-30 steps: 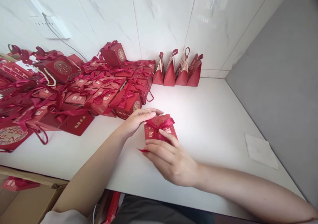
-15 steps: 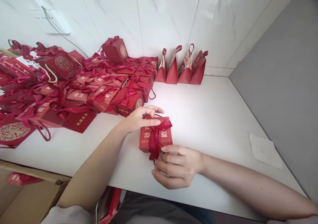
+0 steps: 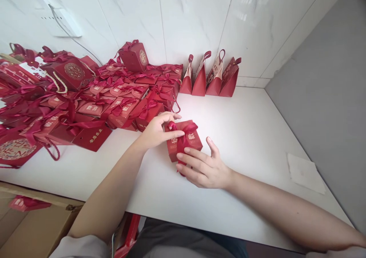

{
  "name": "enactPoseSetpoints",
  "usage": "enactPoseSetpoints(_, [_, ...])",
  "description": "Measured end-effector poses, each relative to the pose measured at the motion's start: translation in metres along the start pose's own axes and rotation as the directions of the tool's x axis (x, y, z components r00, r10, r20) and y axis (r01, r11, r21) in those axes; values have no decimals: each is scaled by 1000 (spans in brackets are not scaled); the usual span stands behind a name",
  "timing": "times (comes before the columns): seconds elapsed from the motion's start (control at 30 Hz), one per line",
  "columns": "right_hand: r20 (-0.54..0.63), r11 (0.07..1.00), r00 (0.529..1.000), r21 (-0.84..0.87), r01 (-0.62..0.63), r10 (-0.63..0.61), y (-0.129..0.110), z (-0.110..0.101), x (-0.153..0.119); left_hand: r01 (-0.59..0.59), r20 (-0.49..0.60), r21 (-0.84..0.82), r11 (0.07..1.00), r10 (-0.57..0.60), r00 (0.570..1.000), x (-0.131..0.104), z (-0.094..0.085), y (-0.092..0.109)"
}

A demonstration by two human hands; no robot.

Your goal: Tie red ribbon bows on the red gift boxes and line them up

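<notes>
A red gift box (image 3: pixel 194 140) with a dark red ribbon bow (image 3: pixel 190 128) on its top is between my hands on the white table. My left hand (image 3: pixel 161 131) grips the box at its far left, with the thumb across the top by the bow and the other fingers behind. Over the near side of the box, my right hand (image 3: pixel 204 166) has its fingers stretched out and its thumb raised apart. Its fingertips touch the ribbon's hanging tails.
Many red ribboned boxes (image 3: pixel 122 109) are piled at the left. Several upright peaked boxes (image 3: pixel 199 83) stand along the tiled wall. A white paper (image 3: pixel 305 173) lies at the right. Below the table's left edge is a cardboard box (image 3: pixel 31 227).
The box has moved slightly away from me and turned a little. My right hand has moved up with it, and its fingers have straightened, with the thumb now raised.
</notes>
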State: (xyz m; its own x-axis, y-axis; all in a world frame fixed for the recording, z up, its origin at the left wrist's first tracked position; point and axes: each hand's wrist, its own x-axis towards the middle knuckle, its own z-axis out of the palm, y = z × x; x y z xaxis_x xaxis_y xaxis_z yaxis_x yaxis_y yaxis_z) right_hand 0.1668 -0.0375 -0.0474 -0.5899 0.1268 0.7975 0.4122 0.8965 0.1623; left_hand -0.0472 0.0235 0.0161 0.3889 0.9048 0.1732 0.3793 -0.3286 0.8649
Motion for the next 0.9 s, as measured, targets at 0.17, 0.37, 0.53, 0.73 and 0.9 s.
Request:
enactPoseSetpoints(0.17, [32,967,966,-12,-256,256,8,5,-3,19,-35,-34,999,-20,999,2,7,-1])
enactPoseSetpoints(0.37, [72,949,948,30,-313,311,12,7,-2,54,-26,-68,996,-56,998,2,10,2])
enactPoseSetpoints(0.53, [74,953,950,-18,-302,303,14,3,0,44,-19,-67,997,-46,999,2,9,1])
enactPoseSetpoints(0.73, [-52,825,852,289,-486,521,21,-11,11,61,1,-90,994,-61,998,4,7,-2])
enactPoseSetpoints(0.9, [119,346,508,602,-720,853,26,-18,19,100,15,-289,952,-99,995,4,4,-6])
